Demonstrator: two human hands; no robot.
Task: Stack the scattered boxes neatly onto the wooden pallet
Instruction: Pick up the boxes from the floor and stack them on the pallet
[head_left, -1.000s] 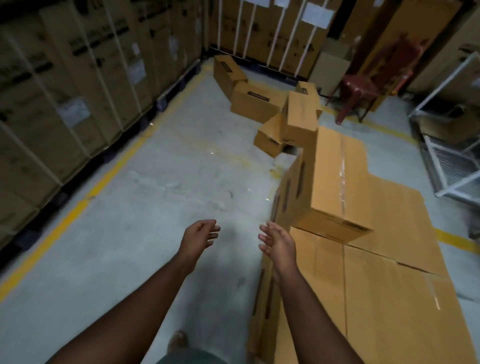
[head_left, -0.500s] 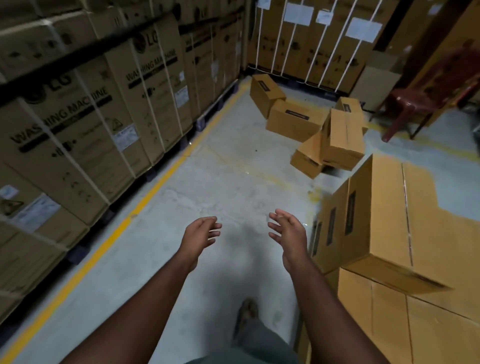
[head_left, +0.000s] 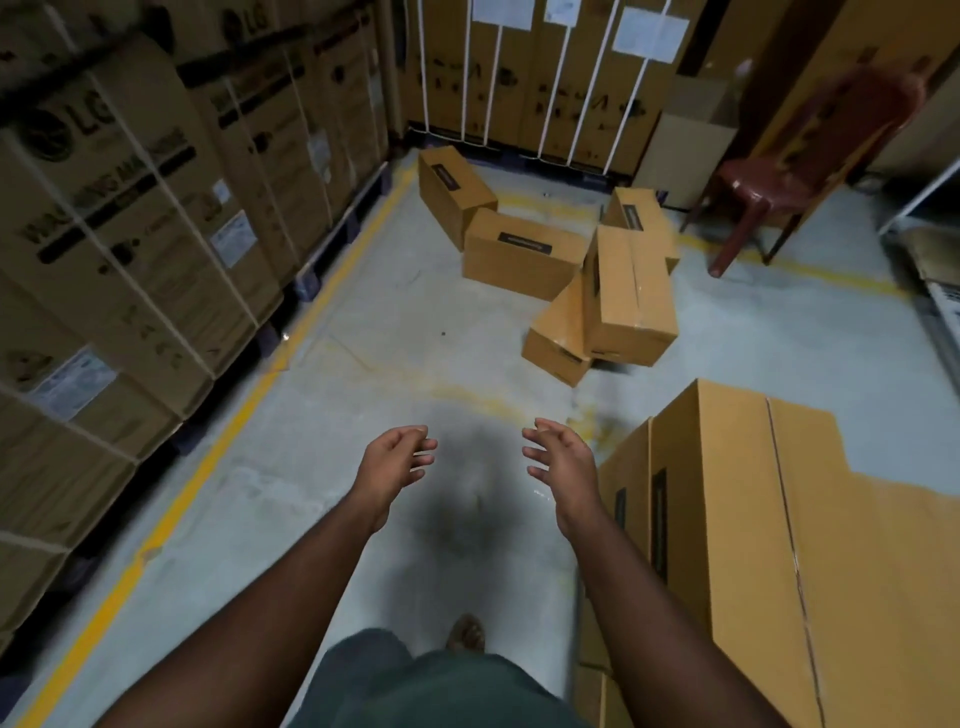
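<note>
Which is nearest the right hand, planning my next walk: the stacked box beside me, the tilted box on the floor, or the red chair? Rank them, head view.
From the right hand:
1. Stacked box, just to its right.
2. Tilted box, ahead on the floor.
3. Red chair, far right corner.

matt cardboard boxes (head_left: 522, 253), seemingly plastic chair (head_left: 769, 182)

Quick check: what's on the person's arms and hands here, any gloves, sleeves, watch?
No gloves, sleeves or watch visible. Left hand and right hand are bare, as are both forearms all the way to the bottom edge of the frame. No rings or wristbands show. Below them, dark green clothing.
</note>
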